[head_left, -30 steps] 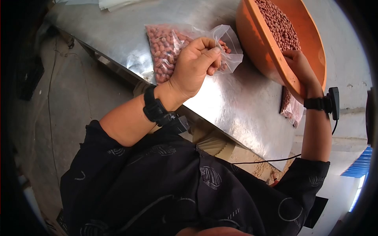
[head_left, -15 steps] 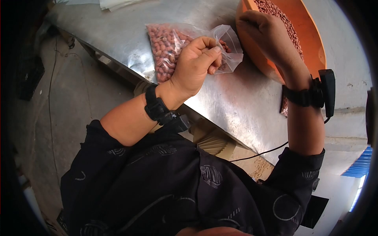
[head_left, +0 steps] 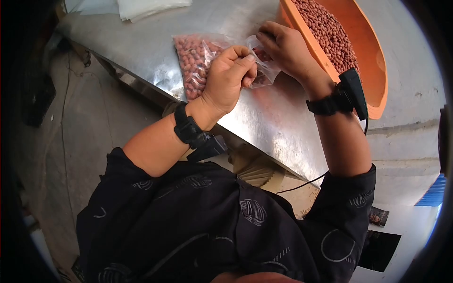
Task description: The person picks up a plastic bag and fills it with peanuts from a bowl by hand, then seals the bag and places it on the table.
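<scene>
A clear plastic bag (head_left: 192,63) of reddish peanuts lies on the metal table, its mouth turned to the right. My left hand (head_left: 225,81) is closed, pinching the bag's edge near the mouth between thumb and fingers. At the open mouth is my right hand (head_left: 291,53), palm down with curled fingers; whatever it holds is hidden under it. A few peanuts show in the bag's mouth beside those fingers. Just beyond the right hand stands an orange basin (head_left: 376,70) heaped with loose peanuts (head_left: 328,35).
White plastic sheets or bags (head_left: 151,7) lie at the table's far left edge. Black straps with devices sit on both wrists, and a black cable (head_left: 304,184) runs from the right one. The metal table's (head_left: 269,129) front edge runs diagonally before my body.
My right hand has moved left and down from over the basin's rim to the bag's mouth. My left hand keeps its pinch on the bag, shifted slightly left.
</scene>
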Available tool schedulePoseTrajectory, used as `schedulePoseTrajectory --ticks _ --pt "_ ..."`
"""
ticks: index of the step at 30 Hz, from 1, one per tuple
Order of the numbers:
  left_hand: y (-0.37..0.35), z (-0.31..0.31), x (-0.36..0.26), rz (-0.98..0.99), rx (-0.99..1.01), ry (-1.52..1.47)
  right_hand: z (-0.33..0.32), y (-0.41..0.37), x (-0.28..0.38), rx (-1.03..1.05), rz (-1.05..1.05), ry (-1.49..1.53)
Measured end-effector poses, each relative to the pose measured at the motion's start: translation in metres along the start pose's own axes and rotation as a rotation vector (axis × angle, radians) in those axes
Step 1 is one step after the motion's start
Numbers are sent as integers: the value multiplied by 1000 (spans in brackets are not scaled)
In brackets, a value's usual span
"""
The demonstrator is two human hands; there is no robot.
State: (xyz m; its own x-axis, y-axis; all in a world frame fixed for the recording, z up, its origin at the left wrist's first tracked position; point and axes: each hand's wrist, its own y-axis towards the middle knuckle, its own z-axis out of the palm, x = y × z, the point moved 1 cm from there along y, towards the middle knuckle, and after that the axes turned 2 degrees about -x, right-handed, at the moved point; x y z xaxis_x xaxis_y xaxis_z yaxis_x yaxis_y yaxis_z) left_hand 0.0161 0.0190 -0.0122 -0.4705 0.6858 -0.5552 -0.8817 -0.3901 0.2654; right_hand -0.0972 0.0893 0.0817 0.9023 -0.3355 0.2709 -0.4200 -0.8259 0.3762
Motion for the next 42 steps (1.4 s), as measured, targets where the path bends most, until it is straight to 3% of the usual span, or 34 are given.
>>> schedulePoseTrajectory --ticks 6,9,12,14,16,21,27,30,33,36,37,40,41,42 --pt "1 -2 1 5 39 -23 -7 -9 -7 152 66 93" --pt "0 -1 0 -5 31 -29 -5 -20 -12 43 63 356" --pt "0 -1 1 -24 9 -27 -9 -44 -10 -194 -73 246" --pt "0 0 1 -28 -5 -17 -13 -72 1 -312 25 89" --pt "0 4 1 -26 -12 1 -12 -92 10 -222 236 112" --pt "-1 15 -7 -53 6 90 7 -96 -3 -95 275 319" --pt "17 24 -63 -223 77 682 15 -99 -6 -155 235 376" --pt "50 34 -94 30 284 1250 16 -104 -8 -157 168 377" --pt "89 33 -91 413 662 1808 15 -105 -3 -133 178 385" --pt "99 42 -74 421 895 1906 14 -107 -2 -68 202 428" --pt "100 44 -70 262 903 1967 14 -108 -3 -87 156 361" --pt "118 51 -66 89 1121 2171 4 -112 -2 -122 122 322" --pt "121 55 -70 177 1109 2154 -1 -114 -3 -125 134 293" --pt "122 57 -75 135 1085 2174 -8 -114 -5 -129 143 264"
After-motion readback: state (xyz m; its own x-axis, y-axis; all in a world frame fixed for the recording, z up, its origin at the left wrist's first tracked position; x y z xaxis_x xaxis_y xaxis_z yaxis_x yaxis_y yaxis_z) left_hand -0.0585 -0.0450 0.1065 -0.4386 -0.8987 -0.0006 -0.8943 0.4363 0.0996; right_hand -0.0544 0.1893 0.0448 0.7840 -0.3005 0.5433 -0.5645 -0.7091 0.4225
